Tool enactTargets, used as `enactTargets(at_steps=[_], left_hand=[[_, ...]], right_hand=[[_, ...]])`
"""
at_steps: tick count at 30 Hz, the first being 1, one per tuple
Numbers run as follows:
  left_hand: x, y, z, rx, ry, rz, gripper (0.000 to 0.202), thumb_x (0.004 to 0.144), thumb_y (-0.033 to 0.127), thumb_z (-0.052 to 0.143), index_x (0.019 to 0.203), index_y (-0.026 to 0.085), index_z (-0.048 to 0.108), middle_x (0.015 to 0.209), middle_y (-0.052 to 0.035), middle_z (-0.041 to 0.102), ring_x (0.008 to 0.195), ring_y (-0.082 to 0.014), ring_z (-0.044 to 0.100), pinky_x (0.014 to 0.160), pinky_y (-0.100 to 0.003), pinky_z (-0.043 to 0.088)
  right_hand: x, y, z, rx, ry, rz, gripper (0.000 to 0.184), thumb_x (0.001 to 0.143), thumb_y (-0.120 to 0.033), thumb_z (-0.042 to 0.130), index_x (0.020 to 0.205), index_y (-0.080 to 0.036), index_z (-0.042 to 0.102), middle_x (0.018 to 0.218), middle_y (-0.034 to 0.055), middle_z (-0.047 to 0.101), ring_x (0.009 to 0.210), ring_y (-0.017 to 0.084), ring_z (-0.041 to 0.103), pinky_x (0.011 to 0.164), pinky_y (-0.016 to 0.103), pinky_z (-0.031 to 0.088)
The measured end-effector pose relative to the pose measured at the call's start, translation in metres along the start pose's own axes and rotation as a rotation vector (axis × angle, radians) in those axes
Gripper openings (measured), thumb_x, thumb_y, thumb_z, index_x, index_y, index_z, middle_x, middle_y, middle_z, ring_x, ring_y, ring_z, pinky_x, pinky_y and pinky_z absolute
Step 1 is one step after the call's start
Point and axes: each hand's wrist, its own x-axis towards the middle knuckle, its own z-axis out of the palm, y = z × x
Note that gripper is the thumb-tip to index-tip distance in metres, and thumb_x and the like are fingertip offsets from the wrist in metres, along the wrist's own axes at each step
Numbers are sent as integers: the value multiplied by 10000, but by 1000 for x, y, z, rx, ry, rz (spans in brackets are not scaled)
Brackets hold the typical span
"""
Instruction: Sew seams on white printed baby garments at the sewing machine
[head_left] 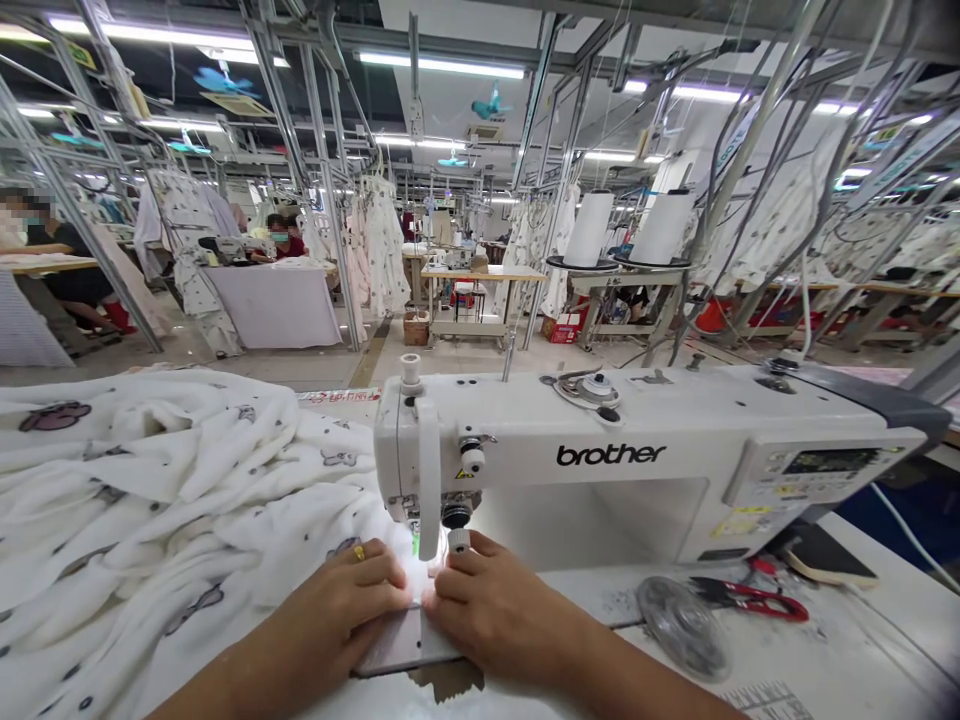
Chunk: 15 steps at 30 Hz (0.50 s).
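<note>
Right at the machine head, the left hand point(337, 610) and the right hand point(499, 600) come in from either side, fingertips almost meeting just in front of the needle. Neither is pinching by the look of it: both lie fairly open, fingers together and slightly curved, pressing down on the white printed cloth point(135, 500). A gold ring point(359, 552) sits on the left hand. The cloth runs from under those fingers in a big loose heap to the left of the left hand. Glare around the needle makes it hard to say exactly how the cloth lies under the presser foot point(414, 530).

The danger is here: a fingertip sliding in toward the needle could get stitched, and that heap's weight could drag the seam off line.

Beyond the right hand, red-handled thread snips point(750, 598) and a clear plastic disc point(682, 628) lie on the surface point(847, 560). Ahead stands the white Brother sewing machine point(600, 440). Further out are white thread cones point(589, 230), hanging garments point(382, 245) and a co-worker point(277, 235) at a distant table.
</note>
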Motion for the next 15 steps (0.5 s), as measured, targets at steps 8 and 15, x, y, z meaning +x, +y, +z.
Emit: enactTargets(at_steps=[8, 15], left_hand=[[12, -25, -2, -44, 72, -1, 331, 931, 45, 400, 1001, 238, 660, 994, -42, 667, 968, -178, 621, 860, -306, 496], [15, -27, 2, -67, 165, -123, 177, 902, 95, 493, 937, 217, 618, 977, -26, 667, 939, -176, 616, 844, -292, 498]], right_hand=[[10, -3, -5, -112, 19, 149, 256, 1016, -397, 499, 949, -175, 608, 944, 64, 651, 854, 229, 549, 999, 424, 294], [10, 1, -8, 28, -18, 250, 301, 994, -495, 507, 1007, -208, 597, 989, 48, 659, 1044, 239, 532, 1062, 384, 234]])
